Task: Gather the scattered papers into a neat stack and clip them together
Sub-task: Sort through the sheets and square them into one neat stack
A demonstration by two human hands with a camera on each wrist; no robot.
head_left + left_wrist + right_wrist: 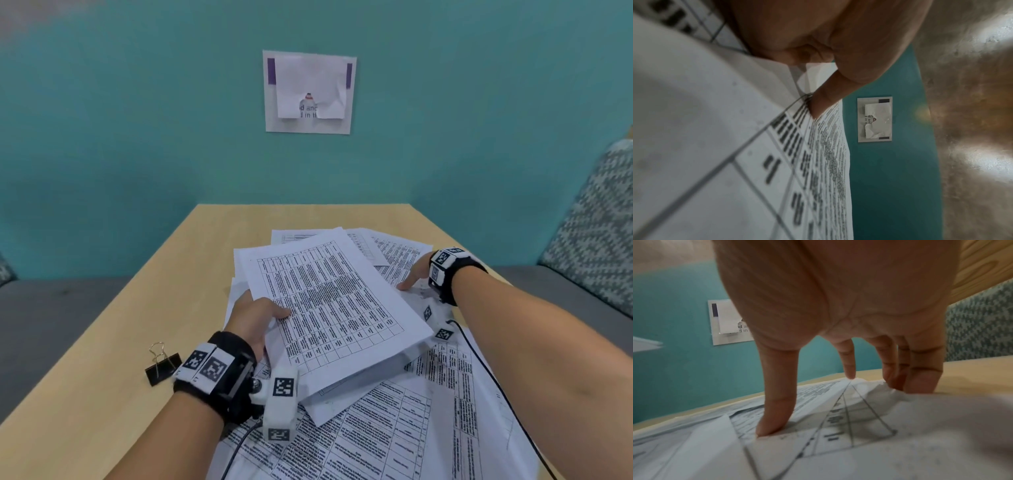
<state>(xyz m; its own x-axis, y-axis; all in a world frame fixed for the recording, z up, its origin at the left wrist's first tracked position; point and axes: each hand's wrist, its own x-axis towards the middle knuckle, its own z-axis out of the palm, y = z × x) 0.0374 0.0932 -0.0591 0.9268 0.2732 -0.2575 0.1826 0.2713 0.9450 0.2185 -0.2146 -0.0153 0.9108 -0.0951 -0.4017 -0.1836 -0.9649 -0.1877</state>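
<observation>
Now | L hand (255, 313) pinches sheets (329, 301) edge | R hand (416, 275) flat, fingers spread on papers (394, 435)

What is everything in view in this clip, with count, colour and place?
held sheaf of papers: several sheets, white, printed tables, raised over the table centre.
loose papers: several, white, spread beneath and nearer.
binder clip: one, black, table's left side.
table: one, light wood.
wall notice: one, white, teal wall.
patterned cushion: one, grey-white, right.
left hand: grips the sheaf's left edge.
right hand: fingertips on loose papers.
</observation>
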